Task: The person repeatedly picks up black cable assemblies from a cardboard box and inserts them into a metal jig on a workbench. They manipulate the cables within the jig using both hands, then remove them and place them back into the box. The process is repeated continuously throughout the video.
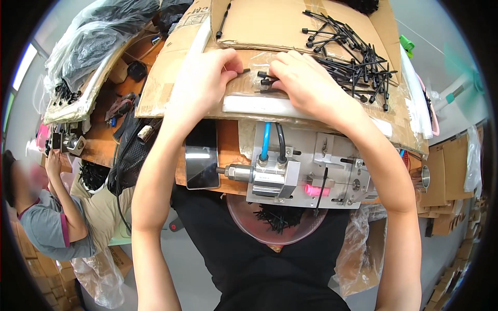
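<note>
My left hand [205, 78] is closed in a pinch over the cardboard. Between its thumb and forefinger a thin black rod [246, 71] pokes out; the rest of it is hidden by the fingers. Facing it, my right hand [303, 85] curls its fingers round several black rods with thicker heads [264, 79], whose ends stick out to the left. Beside and beyond that hand, a loose pile of similar black rods [358, 59] lies on the cardboard [259, 31]. One more black rod [223, 20] lies apart, near the far edge.
Nearer me stands a metal fixture [332, 155] with an air cylinder [272, 181], a blue hose [265, 140] and a pink piece [314, 190]. A phone [201, 160] lies left of it. Below is a clear bowl [244, 223] of black pieces. A co-worker [57, 223] sits at left.
</note>
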### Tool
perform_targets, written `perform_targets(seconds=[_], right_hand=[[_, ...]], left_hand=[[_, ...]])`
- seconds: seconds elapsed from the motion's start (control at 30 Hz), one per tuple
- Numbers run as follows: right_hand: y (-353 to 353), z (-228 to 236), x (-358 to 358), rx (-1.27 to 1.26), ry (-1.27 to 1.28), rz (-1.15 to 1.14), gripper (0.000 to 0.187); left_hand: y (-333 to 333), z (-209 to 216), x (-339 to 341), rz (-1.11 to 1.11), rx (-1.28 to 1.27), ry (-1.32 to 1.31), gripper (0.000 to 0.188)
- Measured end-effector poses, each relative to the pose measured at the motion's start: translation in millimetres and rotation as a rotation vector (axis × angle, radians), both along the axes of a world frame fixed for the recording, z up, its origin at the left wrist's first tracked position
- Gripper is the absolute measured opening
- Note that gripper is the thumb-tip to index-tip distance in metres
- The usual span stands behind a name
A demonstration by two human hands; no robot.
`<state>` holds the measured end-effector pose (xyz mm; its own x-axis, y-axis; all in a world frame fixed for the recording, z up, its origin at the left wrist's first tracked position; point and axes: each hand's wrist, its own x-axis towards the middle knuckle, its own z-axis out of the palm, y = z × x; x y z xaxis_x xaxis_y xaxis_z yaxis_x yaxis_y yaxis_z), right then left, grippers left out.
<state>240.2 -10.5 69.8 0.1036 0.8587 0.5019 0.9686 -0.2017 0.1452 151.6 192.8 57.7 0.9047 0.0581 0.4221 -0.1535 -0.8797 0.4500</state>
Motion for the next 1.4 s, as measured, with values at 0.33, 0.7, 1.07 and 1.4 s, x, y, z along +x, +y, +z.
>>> perform_targets(seconds=[0.33,0.7,1.07,1.4], right_hand=[[-18,21,9,1.075,1.876,0.148,0.016],[-386,47,199,0.982,0.853,-0.976,0.034],[-162,44,-12,0.463,0.88,-0.062,0.024],[-355,41,171,0.538,0.154,-0.851,0.013]], left_hand=[[-104,43,22,-0.201,0.012,-0.504,0.024],[-59,25,12,-0.058,-0.007,0.169,0.018],[-192,65,31,-0.461,-0.024,-0.487,0.025],[-128,40,146,-0.715,0.148,0.02,0.025]])
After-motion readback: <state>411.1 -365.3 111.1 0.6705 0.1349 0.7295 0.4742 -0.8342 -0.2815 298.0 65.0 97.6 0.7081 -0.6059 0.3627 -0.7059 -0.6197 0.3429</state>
